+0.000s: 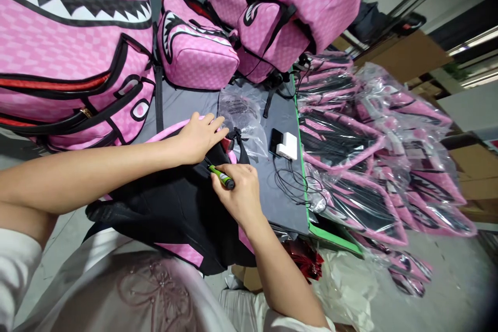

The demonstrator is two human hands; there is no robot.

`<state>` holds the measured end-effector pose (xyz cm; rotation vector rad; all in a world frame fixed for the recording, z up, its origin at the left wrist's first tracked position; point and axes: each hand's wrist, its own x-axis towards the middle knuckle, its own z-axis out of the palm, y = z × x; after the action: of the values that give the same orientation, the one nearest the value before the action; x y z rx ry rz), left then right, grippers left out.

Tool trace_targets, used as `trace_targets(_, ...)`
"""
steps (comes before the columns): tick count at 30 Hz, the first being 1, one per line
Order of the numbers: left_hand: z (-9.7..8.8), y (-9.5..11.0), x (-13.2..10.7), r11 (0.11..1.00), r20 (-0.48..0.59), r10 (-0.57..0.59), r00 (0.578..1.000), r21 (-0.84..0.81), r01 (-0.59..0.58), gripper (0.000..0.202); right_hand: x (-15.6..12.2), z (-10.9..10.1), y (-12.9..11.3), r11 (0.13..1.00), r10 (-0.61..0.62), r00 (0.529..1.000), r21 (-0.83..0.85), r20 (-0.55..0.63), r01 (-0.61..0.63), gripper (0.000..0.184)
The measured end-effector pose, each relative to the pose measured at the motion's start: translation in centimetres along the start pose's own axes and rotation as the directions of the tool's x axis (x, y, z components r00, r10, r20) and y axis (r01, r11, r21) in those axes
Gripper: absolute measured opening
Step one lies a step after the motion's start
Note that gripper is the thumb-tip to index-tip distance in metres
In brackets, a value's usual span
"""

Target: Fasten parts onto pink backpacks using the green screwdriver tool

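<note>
A black-backed pink backpack (167, 207) lies in front of me, partly on the grey table and against my body. My left hand (200, 137) presses on its upper edge, fingers spread out flat and gripping nothing. Just to the right, my right hand (241, 189) is closed around a green marker (221, 176) with a black end. The marker's tip points at the black fabric beside my left hand. The exact contact of the tip is too small to make out. A clear plastic bag (245, 122) lies beyond both hands.
Pink shark-mouth backpacks (198, 57) stand on the table (288, 207), a large one (73, 52) at left. A white charger (288, 146), phone (276, 141) and cable (291, 187) lie near the green edge. Plastic-wrapped backpacks (350, 197) are piled at right.
</note>
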<state>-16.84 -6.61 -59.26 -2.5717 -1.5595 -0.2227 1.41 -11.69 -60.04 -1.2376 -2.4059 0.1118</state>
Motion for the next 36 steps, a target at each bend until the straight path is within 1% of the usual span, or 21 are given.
trace_targets(3,0.0,0.0,0.0,1.0,-0.001,-0.01,1.0,0.004,0.01,0.075,0.2,0.2,-0.7,0.999,0.004,1.0,0.044,-0.023,-0.003,0.008)
trace_targets(7,0.0,0.1,0.0,1.0,-0.002,-0.001,1.0,0.015,0.001,0.072,0.2,0.4,-1.1,0.998,0.067,0.996,-0.002,-0.055,-0.067,0.006)
trace_targets(10,0.1,0.0,0.0,1.0,-0.01,0.0,1.0,0.016,0.0,0.072,0.1,0.7,-1.0,0.996,0.065,0.996,0.058,-0.064,-0.061,0.009)
trace_targets(14,0.0,0.0,0.0,1.0,-0.006,0.005,1.0,0.008,-0.005,0.074,-0.4,1.0,-1.0,0.995,0.097,0.99,0.02,-0.101,-0.095,0.007)
trace_targets(17,-0.3,0.1,-0.1,1.0,0.006,-0.008,1.0,0.002,0.008,0.075,-0.8,1.0,-1.2,0.995,0.083,0.992,0.07,-0.097,-0.077,0.009)
trace_targets(20,-0.5,0.2,-0.2,1.0,0.02,-0.013,1.0,0.011,0.013,0.074,-1.2,1.0,-1.4,0.991,0.13,0.985,0.046,-0.113,-0.126,0.009)
trace_targets(24,-0.3,0.2,-0.2,1.0,-0.001,-0.008,1.0,0.031,0.008,0.075,-1.3,1.3,-1.6,0.989,0.126,0.983,0.088,-0.131,-0.115,0.009)
trace_targets(28,0.0,0.2,-0.2,1.0,0.003,-0.002,1.0,0.024,0.002,0.074,-1.2,1.4,-1.5,0.985,0.171,0.974,0.03,-0.149,-0.168,0.007)
trace_targets(30,-0.2,0.2,-0.3,1.0,0.002,-0.002,1.0,0.026,0.002,0.075,-1.1,1.5,-1.4,0.981,0.155,0.979,0.133,-0.132,-0.138,0.009)
trace_targets(32,-0.8,0.0,-0.1,0.999,0.035,0.001,0.999,0.032,-0.002,0.079,-1.0,1.8,-1.3,0.956,0.149,0.982,0.269,-0.115,-0.114,0.012)
trace_targets(33,-1.3,-0.1,0.0,0.999,0.079,0.007,0.997,0.033,-0.01,0.084,-1.1,1.9,-1.2,0.944,0.161,0.98,0.31,-0.117,-0.118,0.013)
trace_targets(34,-1.9,-0.3,0.1,0.999,0.137,0.009,0.991,0.029,-0.013,0.09,-1.2,2.0,-1.2,0.936,0.177,0.976,0.329,-0.127,-0.127,0.012)
trace_targets(36,-3.2,-0.7,0.1,1.0,0.274,-0.014,0.962,0.017,0.01,0.105,-1.6,2.1,-1.3,0.932,0.191,0.97,0.339,-0.15,-0.131,0.011)
